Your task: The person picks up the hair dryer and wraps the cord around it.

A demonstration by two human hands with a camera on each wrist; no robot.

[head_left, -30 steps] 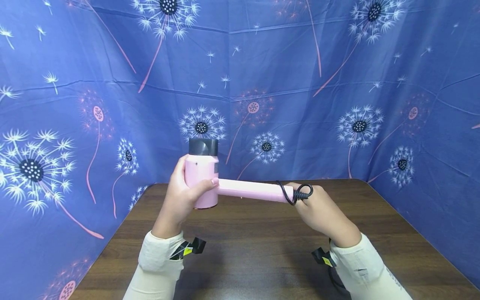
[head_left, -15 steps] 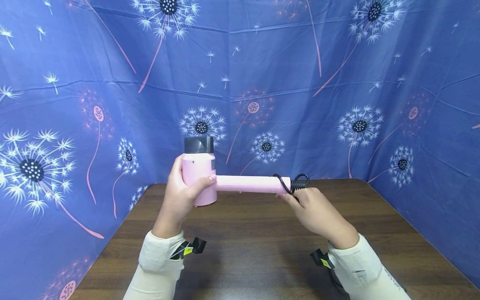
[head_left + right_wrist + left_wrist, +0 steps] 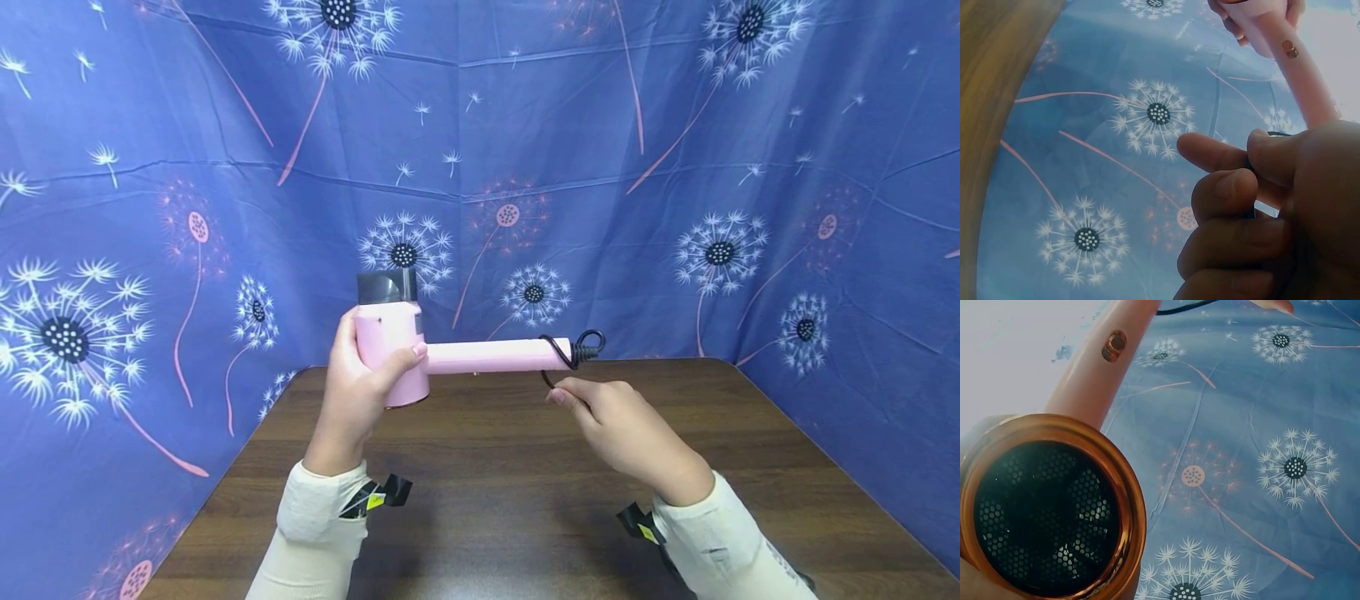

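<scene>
My left hand (image 3: pixel 358 387) grips the barrel of a pink hair dryer (image 3: pixel 487 357), thumb across its front, holding it up above the table. A black nozzle (image 3: pixel 386 287) caps the barrel's top, and the handle points right. In the left wrist view the round intake grille (image 3: pixel 1047 519) has a copper rim, and a copper switch (image 3: pixel 1114 345) sits on the handle. Black cord (image 3: pixel 587 343) loops round the handle's end. Just below that end, my right hand (image 3: pixel 626 429) pinches the cord between thumb and index finger; the right wrist view shows its other fingers (image 3: pixel 1225 240) curled.
A brown wooden table (image 3: pixel 495 492) lies beneath both hands. Blue cloth (image 3: pixel 600 192) with dandelion prints hangs round its back and sides. Small black wrist devices (image 3: pixel 641 523) sit at the cream sleeves (image 3: pixel 716 533).
The dryer has shifted slightly left and its handle end has risen. My right hand has come away from the handle's end, down and left, drawing a length of cord below it.
</scene>
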